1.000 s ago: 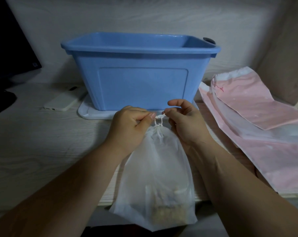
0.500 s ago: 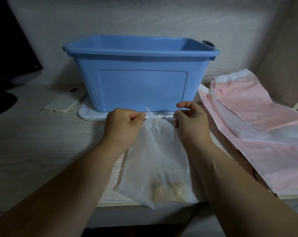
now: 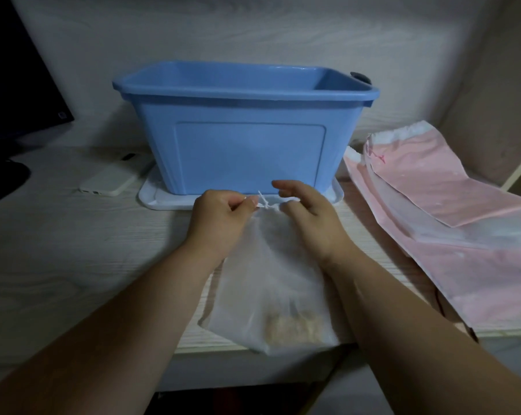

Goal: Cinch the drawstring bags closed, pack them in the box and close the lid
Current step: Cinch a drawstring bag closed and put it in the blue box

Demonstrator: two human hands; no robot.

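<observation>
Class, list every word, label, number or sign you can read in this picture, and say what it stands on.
No text here can be read.
A small pale mark on the dark monitor: too small and blurred to read.
The blue box, white bag, pink bags and phone: no lettering shows.

White translucent drawstring bag (image 3: 268, 280): flat on the surface (image 3: 73, 250) between the hands, neck gathered, tan contents at its near end. Its cord (image 3: 263, 203) is pinched by the left hand (image 3: 223, 217).
Blue box (image 3: 247, 139): open, upright, just beyond the hands, standing on the white lid (image 3: 151, 200).
Pink bags (image 3: 451, 187): flat, overlapping, right of the right hand (image 3: 307, 217).
</observation>
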